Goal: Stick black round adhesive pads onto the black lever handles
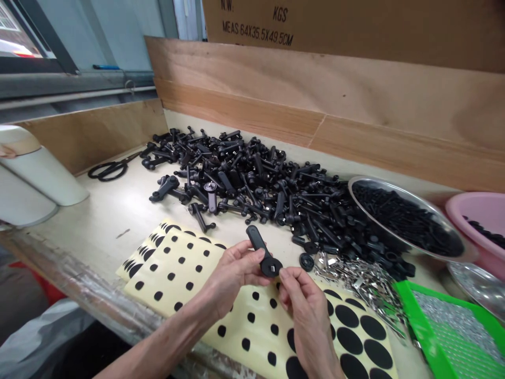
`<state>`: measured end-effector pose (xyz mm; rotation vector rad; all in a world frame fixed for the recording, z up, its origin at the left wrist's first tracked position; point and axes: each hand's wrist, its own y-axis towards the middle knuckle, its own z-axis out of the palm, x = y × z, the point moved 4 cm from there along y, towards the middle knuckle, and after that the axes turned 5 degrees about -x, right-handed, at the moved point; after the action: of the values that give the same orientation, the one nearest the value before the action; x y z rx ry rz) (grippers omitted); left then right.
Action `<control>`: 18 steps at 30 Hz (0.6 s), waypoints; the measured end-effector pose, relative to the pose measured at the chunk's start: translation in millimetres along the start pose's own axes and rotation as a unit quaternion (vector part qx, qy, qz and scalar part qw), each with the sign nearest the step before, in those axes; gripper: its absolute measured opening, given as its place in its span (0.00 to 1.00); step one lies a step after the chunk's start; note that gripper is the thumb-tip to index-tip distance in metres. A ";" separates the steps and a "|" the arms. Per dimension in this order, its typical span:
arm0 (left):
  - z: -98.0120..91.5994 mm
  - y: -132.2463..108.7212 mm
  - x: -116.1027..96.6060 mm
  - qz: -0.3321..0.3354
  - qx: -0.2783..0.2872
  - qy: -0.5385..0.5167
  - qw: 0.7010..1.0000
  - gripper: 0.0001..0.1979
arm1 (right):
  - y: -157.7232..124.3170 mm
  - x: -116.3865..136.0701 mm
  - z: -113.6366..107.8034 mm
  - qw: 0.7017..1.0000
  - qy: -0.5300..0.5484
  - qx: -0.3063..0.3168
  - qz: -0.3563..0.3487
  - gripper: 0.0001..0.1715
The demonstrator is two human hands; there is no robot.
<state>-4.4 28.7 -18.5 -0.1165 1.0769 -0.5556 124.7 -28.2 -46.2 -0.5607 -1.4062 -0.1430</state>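
Observation:
My left hand (239, 268) grips a black plastic crank-shaped part (257, 239) between thumb and fingers. The part's long arm points up and to the left, and its round end shows a small metal piece in the middle. My right hand (305, 302) is closed in a pinch at the rim of that round end; whether something small sits between those fingertips is hidden. Beneath both hands lie pale yellow sticker sheets (213, 273) with small black dots and larger black ovals. Just beyond the right hand are a loose black round piece (306, 261) and a heap of metal clips (359, 279).
A large pile of black plastic parts (236, 173) spreads along the back board. Right: a metal bowl (353, 192) of black pieces, a pink basin (457, 208) and a green tray (430, 326) of small silvery pieces. Left: scissors (108, 171) and white bottles (59, 181).

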 end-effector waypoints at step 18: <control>0.5 -0.5 -1.0 0.019 0.016 0.038 0.999 0.16 | 2.8 4.3 0.5 0.998 -0.020 0.001 -0.053 0.19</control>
<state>-4.5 28.7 -17.2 -0.0466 1.1410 -0.5472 126.2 -24.6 -42.9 -0.4892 -1.4755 -0.2162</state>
